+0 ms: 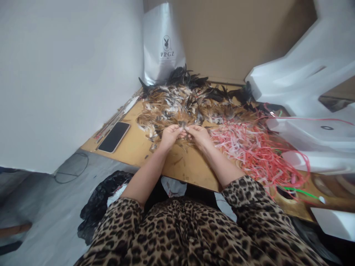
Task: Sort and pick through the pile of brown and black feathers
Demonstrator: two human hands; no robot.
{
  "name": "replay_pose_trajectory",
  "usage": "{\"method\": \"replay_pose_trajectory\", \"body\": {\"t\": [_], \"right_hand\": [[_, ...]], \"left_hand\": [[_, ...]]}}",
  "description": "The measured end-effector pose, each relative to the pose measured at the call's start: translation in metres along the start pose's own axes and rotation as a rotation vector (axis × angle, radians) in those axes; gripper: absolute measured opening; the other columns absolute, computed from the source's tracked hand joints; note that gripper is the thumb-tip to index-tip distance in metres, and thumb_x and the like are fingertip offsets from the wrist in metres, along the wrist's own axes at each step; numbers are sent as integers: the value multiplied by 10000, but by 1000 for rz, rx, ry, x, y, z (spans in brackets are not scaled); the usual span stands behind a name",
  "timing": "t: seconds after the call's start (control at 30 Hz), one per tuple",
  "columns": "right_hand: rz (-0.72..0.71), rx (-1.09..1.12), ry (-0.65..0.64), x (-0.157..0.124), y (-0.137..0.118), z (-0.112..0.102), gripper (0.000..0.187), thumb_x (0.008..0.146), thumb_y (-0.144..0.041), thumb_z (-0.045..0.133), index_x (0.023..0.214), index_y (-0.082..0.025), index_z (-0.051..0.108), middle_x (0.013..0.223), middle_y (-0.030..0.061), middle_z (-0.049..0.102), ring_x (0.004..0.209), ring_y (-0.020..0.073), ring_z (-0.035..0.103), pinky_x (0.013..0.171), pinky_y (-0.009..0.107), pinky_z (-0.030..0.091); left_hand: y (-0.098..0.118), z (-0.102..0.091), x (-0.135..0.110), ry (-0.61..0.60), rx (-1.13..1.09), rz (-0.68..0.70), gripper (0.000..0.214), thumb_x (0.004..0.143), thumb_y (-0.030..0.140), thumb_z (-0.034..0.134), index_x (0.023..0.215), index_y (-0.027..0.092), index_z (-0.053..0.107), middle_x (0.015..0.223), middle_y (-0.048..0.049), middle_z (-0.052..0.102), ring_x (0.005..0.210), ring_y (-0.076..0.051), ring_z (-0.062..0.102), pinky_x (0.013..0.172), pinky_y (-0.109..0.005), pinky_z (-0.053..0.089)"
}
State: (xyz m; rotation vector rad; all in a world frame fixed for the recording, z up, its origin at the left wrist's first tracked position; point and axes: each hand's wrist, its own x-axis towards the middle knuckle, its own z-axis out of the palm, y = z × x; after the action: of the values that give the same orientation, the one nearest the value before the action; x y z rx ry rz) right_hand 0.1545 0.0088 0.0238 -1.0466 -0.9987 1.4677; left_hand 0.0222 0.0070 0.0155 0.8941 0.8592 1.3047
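My left hand [171, 135] and my right hand [198, 134] meet over the near part of the table [191, 168], thumbs and fingertips pressed together. Between them they pinch a small dark feather [182, 124], partly hidden by the fingers and slightly blurred. Right behind the hands spreads a large pile of feathers [177, 99], brown, white and black, the long black ones at the back. To the right of my right hand lies a tangled heap of pink and white ribbon strips [249, 149].
A phone [114, 137] lies screen up at the table's left edge, near some thin sticks [113, 120]. A printed white bag [163, 44] leans at the back. On the right stands a white machine [302, 144]; a black plastic bag [102, 201] sits below the table.
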Motion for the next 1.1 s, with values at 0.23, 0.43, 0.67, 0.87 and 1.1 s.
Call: {"method": "replay_pose_trajectory", "body": {"t": [0.23,0.43,0.67,0.87,1.1], "right_hand": [[-115,-79,63,-1,0,0,284,543,-398,732,597,-169,574,484,-53,518,434,58,407,443,199,313],[-183,-175,54,2,2,-4,252,547,-381,728,635,-176,612,616,-33,602,558,88,514,580,227,417],[-264,-301,-13,0,-1,-6,275,632,-410,677,772,-175,646,711,12,654,632,121,567,651,265,459],[-739,-928,-104,-9,-5,-10,318,760,-355,579,1019,-173,612,945,91,646,861,191,580,785,321,435],[-831,-1290,-18,-10,-4,-12,274,818,-389,505,961,-178,605,895,93,649,871,222,569,784,330,383]], "left_hand": [[-1,1,-2,-63,87,-49,320,580,339,742,751,107,602,646,-39,663,565,-93,614,547,-185,468],[2,-3,-4,-138,91,-154,276,604,297,736,763,89,648,711,-71,679,593,-85,617,579,-181,466],[2,-8,-2,-127,37,-155,231,640,277,716,775,102,651,731,-64,684,629,-90,629,571,-165,455],[2,-13,0,-119,-160,-184,201,643,207,714,802,101,654,811,-76,694,737,-105,643,681,-192,470],[3,-11,-3,-154,-123,-265,194,634,213,722,787,111,660,840,-76,694,721,-96,632,713,-216,473]]}}
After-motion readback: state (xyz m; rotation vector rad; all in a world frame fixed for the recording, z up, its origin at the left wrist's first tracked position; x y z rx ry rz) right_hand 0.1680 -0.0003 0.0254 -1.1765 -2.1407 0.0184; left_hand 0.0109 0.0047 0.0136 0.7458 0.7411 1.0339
